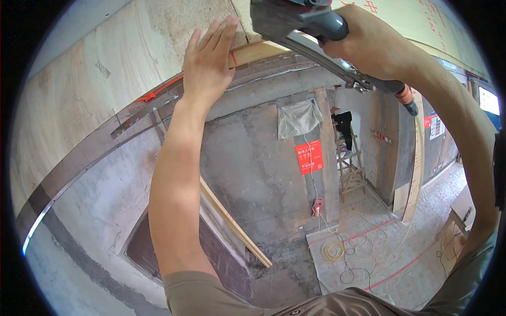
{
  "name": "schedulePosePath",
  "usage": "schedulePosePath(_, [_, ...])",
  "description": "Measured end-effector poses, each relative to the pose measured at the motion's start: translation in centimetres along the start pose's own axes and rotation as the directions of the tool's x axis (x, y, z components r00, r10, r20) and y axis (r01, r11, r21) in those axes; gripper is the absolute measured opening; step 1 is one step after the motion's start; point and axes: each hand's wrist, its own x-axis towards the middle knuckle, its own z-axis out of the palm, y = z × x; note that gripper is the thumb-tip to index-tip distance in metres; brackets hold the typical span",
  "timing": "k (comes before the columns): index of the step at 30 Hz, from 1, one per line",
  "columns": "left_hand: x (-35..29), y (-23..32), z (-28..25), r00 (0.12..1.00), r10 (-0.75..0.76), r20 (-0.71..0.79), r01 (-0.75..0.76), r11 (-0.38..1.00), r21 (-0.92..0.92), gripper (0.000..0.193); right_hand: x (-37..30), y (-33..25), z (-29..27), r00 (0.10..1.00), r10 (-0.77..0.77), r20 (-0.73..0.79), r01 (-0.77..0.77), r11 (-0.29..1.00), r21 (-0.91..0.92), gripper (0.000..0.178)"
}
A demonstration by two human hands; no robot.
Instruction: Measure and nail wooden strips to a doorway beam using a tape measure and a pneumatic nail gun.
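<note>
Overhead, my left hand (210, 59) lies flat with its fingers stretched out against a plywood panel (134, 55). A pale wooden strip (258, 51) runs along the panel's edge, right beside that hand. My right hand (366, 42) is wrapped round the grip of a nail gun (282, 20) with a long magazine, raised at the top of the view. The gun's nose is cut off by the upper edge, so whether it touches the panel cannot be seen. An orange and grey air fitting (407, 99) hangs off the gun's back end, joined to a pale hose.
A person (343, 126) in dark clothing is by a wooden ladder (351, 171) behind. A red sign (309, 157) and a cloth-like cover (299, 118) hang on the grey wall. A coiled yellow hose (333, 251) and cables lie on the floor. A wooden batten (234, 224) leans below my left arm.
</note>
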Motion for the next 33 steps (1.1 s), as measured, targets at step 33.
schedulePosePath(33, [5.7, 1.6, -2.1, 0.866, 0.118, 0.485, -0.248, 0.945, 0.214, 0.074, -37.4, 34.8, 42.3, 0.665, 0.394, 0.635, -0.692, 0.645, 0.324, 0.034])
